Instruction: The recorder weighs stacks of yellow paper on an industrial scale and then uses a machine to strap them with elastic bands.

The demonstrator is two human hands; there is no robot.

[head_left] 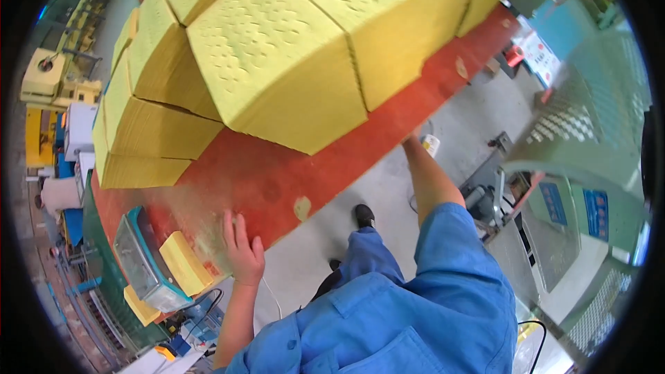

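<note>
My left hand [242, 253] lies on the near edge of the red tabletop [277, 187], fingers stretched out and nothing in them. Beside it sit a small yellow block [185, 263] of stacked sheets and a clear bin with a teal rim [147, 256]. My right hand [410, 141] reaches the table's edge further right; its fingers are hidden there, and only the wrist part shows. Tall stacks of yellow paper sheets [277, 76] stand across the table in front of me, their top faces embossed with wavy marks. More yellow stacks [156, 131] stand at the left.
A green machine with a perforated panel [564, 111] rises on the right. A red roll [514, 55] sits near the table's right end. On the grey floor lies a small white and yellow object [431, 144]. Cream-coloured equipment [43, 73] stands at the far left. Part of another person shows at the top.
</note>
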